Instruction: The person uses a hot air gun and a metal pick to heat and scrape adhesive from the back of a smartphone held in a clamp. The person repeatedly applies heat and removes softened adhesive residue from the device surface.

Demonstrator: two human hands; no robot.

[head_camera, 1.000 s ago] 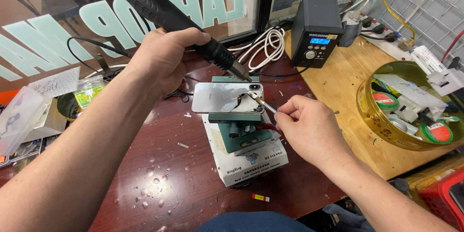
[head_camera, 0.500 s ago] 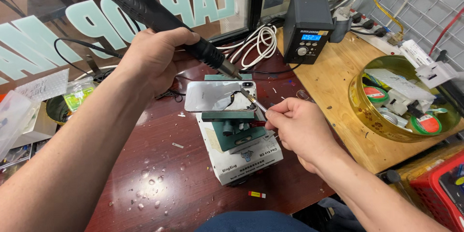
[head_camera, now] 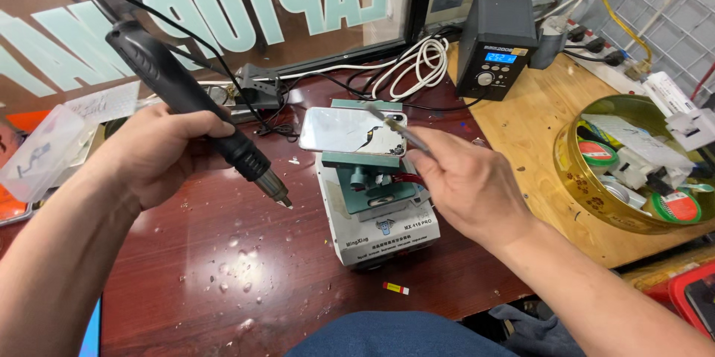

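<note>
A white phone (head_camera: 350,131) with cracked back glass lies clamped on a green and white holder box (head_camera: 375,208) on the dark red table. My left hand (head_camera: 160,152) grips a black hot-air gun (head_camera: 190,100), its metal nozzle pointing down at the table left of the box, away from the phone. My right hand (head_camera: 462,182) holds thin metal tweezers (head_camera: 395,126), whose tips touch the phone's top right corner near the camera.
A black heating station (head_camera: 497,38) with a blue display stands at the back, white and black cables (head_camera: 417,59) beside it. A gold bowl (head_camera: 588,193) of tape rolls and parts sits on the right wooden bench. A glass panel with large letters rises behind.
My left hand has pulled the hot-air gun off the phone, leftward and down toward the table. My right hand keeps the tweezers at the phone's corner.
</note>
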